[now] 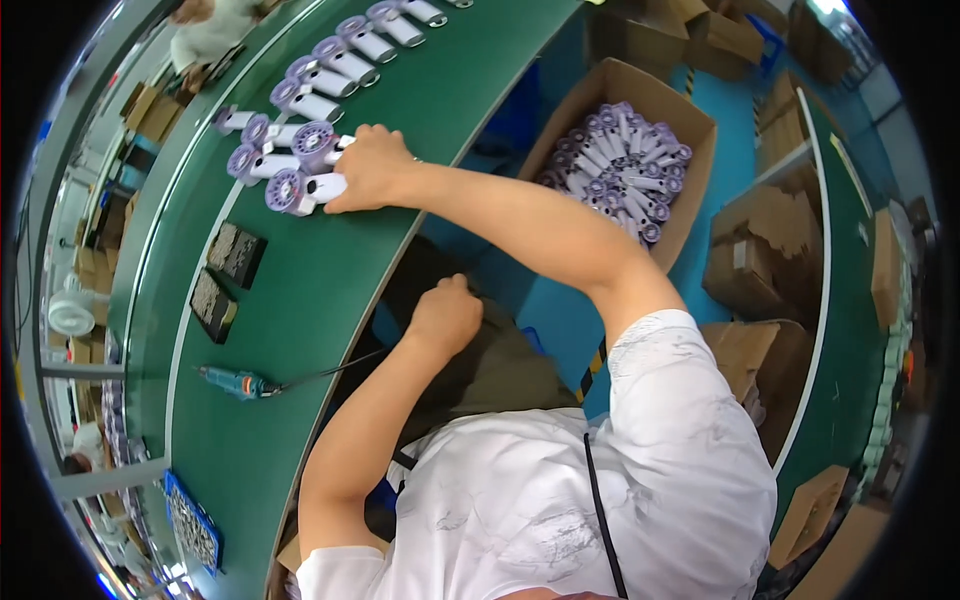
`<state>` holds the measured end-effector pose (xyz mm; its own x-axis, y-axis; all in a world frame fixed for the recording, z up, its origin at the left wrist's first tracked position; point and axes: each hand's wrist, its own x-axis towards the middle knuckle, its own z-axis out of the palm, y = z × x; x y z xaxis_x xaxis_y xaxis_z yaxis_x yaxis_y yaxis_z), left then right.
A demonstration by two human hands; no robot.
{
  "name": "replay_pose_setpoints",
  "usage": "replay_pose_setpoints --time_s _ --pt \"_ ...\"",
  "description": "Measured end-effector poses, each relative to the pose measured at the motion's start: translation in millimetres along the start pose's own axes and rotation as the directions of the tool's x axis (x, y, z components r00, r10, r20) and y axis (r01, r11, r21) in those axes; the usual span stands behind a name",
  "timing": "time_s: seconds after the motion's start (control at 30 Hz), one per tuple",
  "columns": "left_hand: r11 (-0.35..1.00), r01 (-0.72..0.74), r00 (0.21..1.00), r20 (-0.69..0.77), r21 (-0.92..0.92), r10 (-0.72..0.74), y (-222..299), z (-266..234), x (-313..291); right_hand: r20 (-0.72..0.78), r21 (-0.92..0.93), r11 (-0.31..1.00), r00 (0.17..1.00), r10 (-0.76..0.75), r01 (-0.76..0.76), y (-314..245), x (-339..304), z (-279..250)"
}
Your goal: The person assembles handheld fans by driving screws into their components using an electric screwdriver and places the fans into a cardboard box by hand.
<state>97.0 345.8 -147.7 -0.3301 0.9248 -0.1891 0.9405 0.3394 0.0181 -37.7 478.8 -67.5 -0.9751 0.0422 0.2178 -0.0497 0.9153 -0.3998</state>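
Observation:
Stretched out over the green table, my right hand (375, 172) has its fingers closed on the white handle of a purple-and-white handheld fan (287, 190). A second handheld fan (314, 141) lies against the same hand, its handle end partly hidden by the fingers. Just beyond is a cluster of similar fans (245, 161). My left hand (447, 315) is curled above my lap, off the table's edge; whether anything sits inside its fingers is hidden.
More fans (345, 62) line the table's far part. Two black trays of small parts (237, 254) and a teal electric screwdriver (236, 382) with a cord lie nearer. A cardboard box (690, 215) full of fans stands right of the table. Another person (205, 40) sits across.

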Motion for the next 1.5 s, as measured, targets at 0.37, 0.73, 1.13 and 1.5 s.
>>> replay_pose_setpoints --time_s 0.37,0.73,1.13,1.5 --pt "0.917 0.358 0.9 -0.327 0.176 -0.288 -26.3 -6.9 19.7 -0.589 -0.156 0.985 0.795 -0.149 0.068 155.4 -155.3 -140.9" --pt "0.934 0.337 0.938 -0.134 0.123 -0.32 -42.7 -2.2 7.3 0.172 -0.595 0.709 0.802 0.572 -0.378 398.0 -326.1 -107.0" --pt "0.96 -0.279 0.923 -0.275 0.005 0.27 -26.5 -64.1 11.1 0.729 -0.526 0.797 0.639 0.244 0.295 545.7 -326.9 -6.7" --pt "0.969 0.122 0.969 -0.186 -0.215 -0.164 -86.4 -99.1 61.9 0.898 -0.147 0.896 0.437 -0.057 0.418 618.7 -317.0 49.6"
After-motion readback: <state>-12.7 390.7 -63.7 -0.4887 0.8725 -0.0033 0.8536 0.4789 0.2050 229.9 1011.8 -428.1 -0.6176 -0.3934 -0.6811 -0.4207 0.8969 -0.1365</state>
